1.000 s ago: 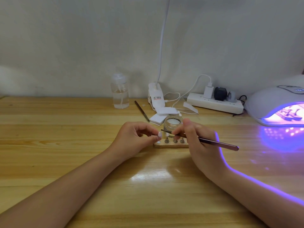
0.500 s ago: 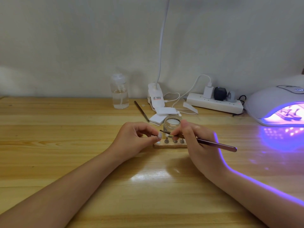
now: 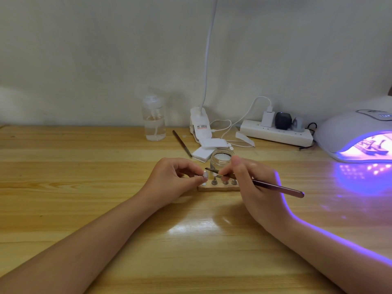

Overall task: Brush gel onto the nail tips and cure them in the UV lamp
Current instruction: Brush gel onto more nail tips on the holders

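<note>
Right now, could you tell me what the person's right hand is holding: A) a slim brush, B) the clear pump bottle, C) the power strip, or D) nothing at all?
A: the right hand pinches a slim brush whose tip reaches toward the nail tip held by the left hand, while the pump bottle stands untouched near the wall.

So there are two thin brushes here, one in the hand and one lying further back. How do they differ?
The brush in the right hand is the held brush; the spare brush lies free on the wooden table. The held brush points left, its tip at the nail tip pinched by the left hand; the spare brush touches nothing else and runs away from the camera, beside the white pads. Both are slim, dark and stick-like.
</note>
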`<state>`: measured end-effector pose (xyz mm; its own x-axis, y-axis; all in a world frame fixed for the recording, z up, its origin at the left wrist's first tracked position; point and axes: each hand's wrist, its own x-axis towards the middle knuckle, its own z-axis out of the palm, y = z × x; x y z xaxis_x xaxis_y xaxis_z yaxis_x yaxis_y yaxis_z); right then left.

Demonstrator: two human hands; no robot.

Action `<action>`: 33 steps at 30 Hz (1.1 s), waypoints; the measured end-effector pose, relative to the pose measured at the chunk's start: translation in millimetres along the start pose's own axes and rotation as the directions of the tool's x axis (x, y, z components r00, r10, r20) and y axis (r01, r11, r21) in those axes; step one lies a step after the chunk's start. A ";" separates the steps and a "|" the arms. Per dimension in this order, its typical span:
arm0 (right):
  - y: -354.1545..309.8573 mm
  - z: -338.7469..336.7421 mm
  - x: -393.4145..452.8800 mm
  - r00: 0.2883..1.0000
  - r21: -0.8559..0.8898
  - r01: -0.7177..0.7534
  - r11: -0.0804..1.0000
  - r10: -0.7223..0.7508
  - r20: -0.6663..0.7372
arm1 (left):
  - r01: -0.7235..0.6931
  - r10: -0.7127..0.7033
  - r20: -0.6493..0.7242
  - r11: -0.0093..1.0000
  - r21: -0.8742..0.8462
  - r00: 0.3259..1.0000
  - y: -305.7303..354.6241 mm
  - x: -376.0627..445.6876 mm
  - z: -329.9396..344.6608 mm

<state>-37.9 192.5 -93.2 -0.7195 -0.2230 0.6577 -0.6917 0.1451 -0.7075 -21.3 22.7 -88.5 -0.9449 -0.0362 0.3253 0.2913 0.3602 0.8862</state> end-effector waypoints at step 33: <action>-4.3 0.5 -1.5 0.999 0.070 -0.033 0.997 0.034 -0.004 | 0.075 -0.075 -0.017 0.997 0.008 0.997 -0.7 1.6 0.5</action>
<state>-33.8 191.7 -91.2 -0.7427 -0.2140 0.6345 -0.6612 0.0849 -0.7454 -23.1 22.8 -88.8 -0.9614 -0.0792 0.2635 0.2183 0.3636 0.9056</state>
